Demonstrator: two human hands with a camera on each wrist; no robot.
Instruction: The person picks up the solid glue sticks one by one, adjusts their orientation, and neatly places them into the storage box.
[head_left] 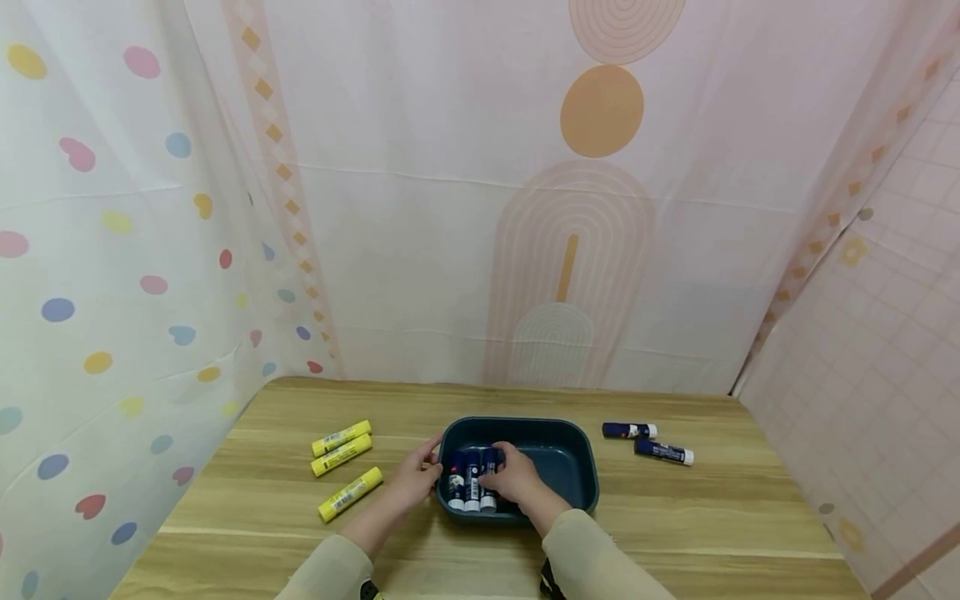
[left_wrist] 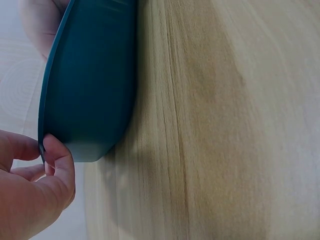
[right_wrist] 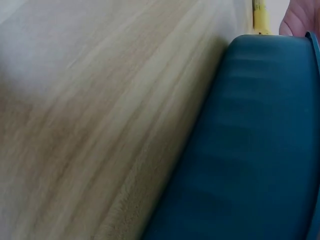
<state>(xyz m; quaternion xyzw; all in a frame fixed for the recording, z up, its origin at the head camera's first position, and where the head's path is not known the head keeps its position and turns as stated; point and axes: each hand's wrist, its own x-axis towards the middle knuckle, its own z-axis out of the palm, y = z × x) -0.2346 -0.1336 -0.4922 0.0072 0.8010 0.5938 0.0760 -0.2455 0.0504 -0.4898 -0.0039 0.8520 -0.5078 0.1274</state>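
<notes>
A dark teal bin (head_left: 558, 515) sits on the table, with three navy glue sticks (head_left: 471, 483) with white ends side by side in its left part. My left hand (head_left: 417, 477) pinches the bin's left rim between thumb and fingers, as the left wrist view shows the hand (left_wrist: 37, 187) at the bin's wall (left_wrist: 92, 80). Inside the bin, my right hand (head_left: 519, 479) holds the rightmost glue stick (head_left: 489, 467) of the row with thumb and fingers. The right wrist view mostly shows the bin's outer wall (right_wrist: 250, 135); the right hand's grip is hidden there.
Three yellow glue sticks (head_left: 350, 494) lie on the wooden table (head_left: 675, 525) left of the bin. To its right lie two more navy glue sticks, one farther back (head_left: 628, 431) and one nearer (head_left: 663, 452). Patterned curtains (head_left: 420, 275) hang behind the table and at both sides.
</notes>
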